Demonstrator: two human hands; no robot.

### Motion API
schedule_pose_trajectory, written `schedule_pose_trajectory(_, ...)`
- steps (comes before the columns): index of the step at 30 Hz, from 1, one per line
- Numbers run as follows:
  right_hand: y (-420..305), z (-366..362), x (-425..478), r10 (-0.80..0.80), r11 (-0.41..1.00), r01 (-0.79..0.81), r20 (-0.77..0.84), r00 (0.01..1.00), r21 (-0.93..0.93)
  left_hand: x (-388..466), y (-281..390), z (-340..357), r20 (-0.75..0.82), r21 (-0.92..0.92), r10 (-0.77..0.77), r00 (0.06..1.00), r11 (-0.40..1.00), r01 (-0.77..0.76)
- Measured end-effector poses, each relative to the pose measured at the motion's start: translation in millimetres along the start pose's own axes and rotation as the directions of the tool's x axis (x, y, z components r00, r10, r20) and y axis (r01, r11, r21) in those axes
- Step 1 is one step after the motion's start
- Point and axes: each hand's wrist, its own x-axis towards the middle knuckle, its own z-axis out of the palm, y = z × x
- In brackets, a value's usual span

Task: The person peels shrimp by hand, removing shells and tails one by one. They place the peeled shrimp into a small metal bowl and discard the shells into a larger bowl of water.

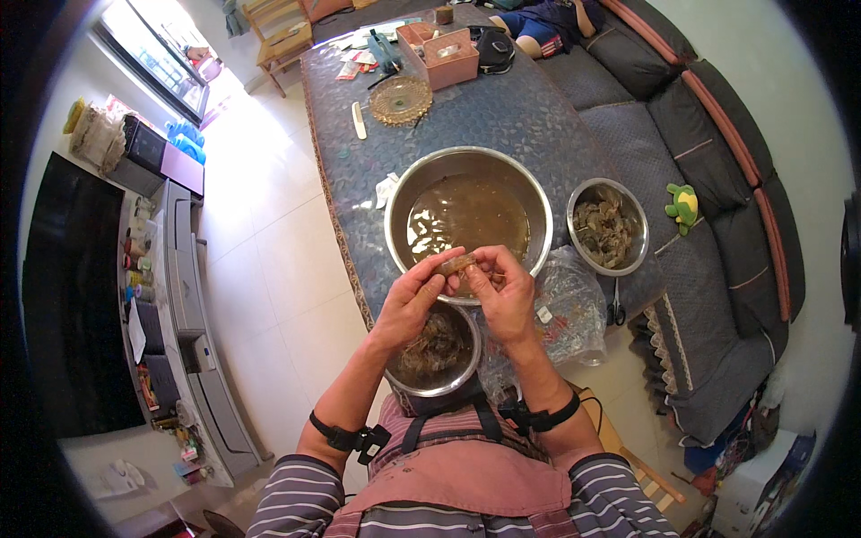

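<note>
A raw shrimp (456,263) is pinched between my two hands, above the near rim of a large steel basin (401,195). My left hand (416,290) grips one end of it, and my right hand (501,289) has the other with thumb and fingers. Cloudy brownish water (471,212) partly fills the basin. Below my hands, nearer my body, stands a smaller steel bowl (476,350) with a heap of shrimp (434,346) in it. Another steel bowl (644,232) to the right holds more shrimp (605,232).
A crumpled clear plastic bag (572,309) lies right of the basin, beside scissors (615,306). Farther back on the table (350,168) are a comb (359,121), a glass plate (401,101) and a pink organizer (447,60). A person (558,23) is on the sofa (619,138).
</note>
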Motion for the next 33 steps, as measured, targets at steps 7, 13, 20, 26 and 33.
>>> schedule_pose_trajectory(7,2,0,-6,0.15,0.958,-0.177,0.135,0.979,0.225,-16,9,3,-0.086,-0.001,-0.078,0.993,0.997,0.078)
schedule_pose_trajectory(13,4,6,-14,0.182,0.918,-0.243,0.213,0.96,0.313,-21,-6,4,-0.075,0.143,0.115,0.99,0.984,-0.104)
schedule_pose_trajectory(20,5,12,-23,0.175,0.921,-0.24,0.225,0.959,0.307,-28,-10,13,-0.102,-0.007,0.08,0.992,0.997,-0.081)
schedule_pose_trajectory(26,6,15,-29,0.206,0.917,-0.269,0.228,0.952,0.295,-30,-3,23,-0.081,-0.172,-0.003,0.997,0.985,-0.011)
schedule_pose_trajectory(33,11,13,-32,0.309,0.911,-0.372,0.302,0.902,0.178,-28,1,25,-0.077,-0.473,-0.112,0.991,0.879,0.062)
